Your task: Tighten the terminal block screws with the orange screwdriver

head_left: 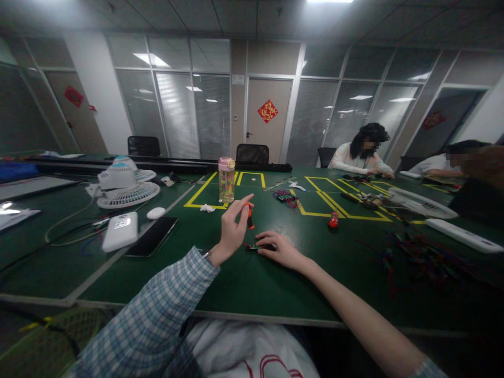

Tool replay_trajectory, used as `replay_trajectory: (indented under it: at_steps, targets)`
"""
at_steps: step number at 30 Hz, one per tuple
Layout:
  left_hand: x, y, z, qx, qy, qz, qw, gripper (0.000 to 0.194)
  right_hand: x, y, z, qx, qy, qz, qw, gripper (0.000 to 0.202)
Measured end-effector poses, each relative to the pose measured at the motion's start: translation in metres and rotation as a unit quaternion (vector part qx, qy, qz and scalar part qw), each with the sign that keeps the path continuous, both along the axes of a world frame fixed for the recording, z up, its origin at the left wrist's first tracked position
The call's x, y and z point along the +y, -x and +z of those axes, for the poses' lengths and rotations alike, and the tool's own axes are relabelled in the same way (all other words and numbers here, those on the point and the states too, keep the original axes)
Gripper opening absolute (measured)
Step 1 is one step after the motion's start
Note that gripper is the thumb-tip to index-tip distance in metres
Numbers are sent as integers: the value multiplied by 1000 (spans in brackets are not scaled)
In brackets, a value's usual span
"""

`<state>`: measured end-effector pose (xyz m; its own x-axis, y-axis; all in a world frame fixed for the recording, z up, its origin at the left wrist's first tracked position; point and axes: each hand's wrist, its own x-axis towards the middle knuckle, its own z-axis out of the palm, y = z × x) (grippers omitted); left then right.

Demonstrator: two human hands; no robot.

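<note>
Orange-handled screwdriver point(250, 219) gripped upright in your left hand point(235, 227), you could skid off the small board point(253, 248) if your right hand point(282, 250), pinching its end, loosens.

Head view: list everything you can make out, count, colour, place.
Screwdriver: one, orange and black, in left hand
Circuit board: one, dark, at right hand
Table: one, green, beneath the hands
Bottle: one, clear with pink lid, beyond left hand
Phone: one, black, table's left
Boxy device: one, white, beside phone
Fans: at least two, white and blue, left
Tape: several strips, yellow, on table
Wires: several bundles, mixed colours, middle and right
Trinket: one, red, right of hands
Chairs: at least three, black, behind table
Door signs: three, red, background
Co-workers: at least two, pale clothes, right
Basket: one, green, lower left
Left hand: one, blue-white checked sleeve, on screwdriver
Right hand: one, bare forearm, at circuit board
</note>
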<state>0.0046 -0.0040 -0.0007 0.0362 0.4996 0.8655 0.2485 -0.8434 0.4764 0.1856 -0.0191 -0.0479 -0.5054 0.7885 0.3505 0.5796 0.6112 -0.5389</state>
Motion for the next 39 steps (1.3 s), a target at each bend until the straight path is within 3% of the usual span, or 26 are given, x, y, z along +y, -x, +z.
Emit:
replay_trajectory:
  at_steps: [6, 15, 24, 31, 39]
  targets:
    - [0, -1, 0, 2, -11, 41, 999, 26, 0, 0, 0, 0, 0, -1, 1000, 17]
    - [-1, 0, -1, 23, -6, 24, 999, 34, -1, 1, 1, -1, 6, 1, 1000, 17]
    - [-3, -2, 2, 14, -39, 67, 997, 21, -1, 0, 1, -2, 2, 0, 1000, 17]
    - [-3, -1, 2, 21, -28, 48, 998, 31, 0, 0, 0, -2, 0, 1, 1000, 17]
    - [2, -1, 0, 7, -31, 79, 996, 22, -2, 1, 3, -3, 0, -4, 1000, 17]
